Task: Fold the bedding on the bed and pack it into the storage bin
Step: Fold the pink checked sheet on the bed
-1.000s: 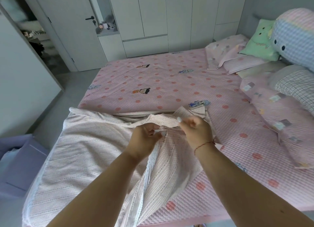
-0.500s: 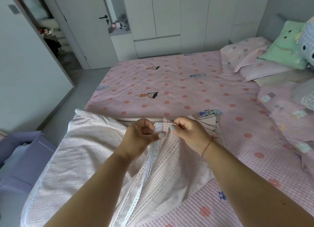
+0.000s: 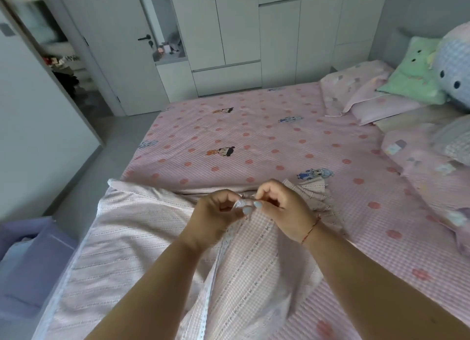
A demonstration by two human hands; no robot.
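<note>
So both hands are up at the middle of the blanket [image 3: 142, 238], the pale pink checked one lying across the near end of the bed [image 3: 254, 141]. The left hand [image 3: 216, 212] and right hand [image 3: 282, 207] sit almost touching, and each one has its fingers curled in tight, pinching a small bit of the blanket's edge between thumb and fingertips. The cloth drapes down from that pinch toward the camera, with a lace-trimmed edge running along it.

What could go wrong from here, in my opinion: that grip is tiny. Just a scrap of fabric in each pinch, so if the hands pull apart to stretch the edge out, a corner could easily slip free and the fold goes lopsided. Also I can't tell whether each hand has one layer or several, since the fabric is bunched right there. Grab mismatched layers and the fold comes out twisted.

The left part of the blanket hangs off the side of the bed, so its weight may drag the whole thing floorwards once lifted.

The storage bin [image 3: 30, 258], purple, sits on the floor at the left, just beside the bed. Nothing of this blanket is packed yet, and a sloppy fold probably won't fit neatly.
</note>
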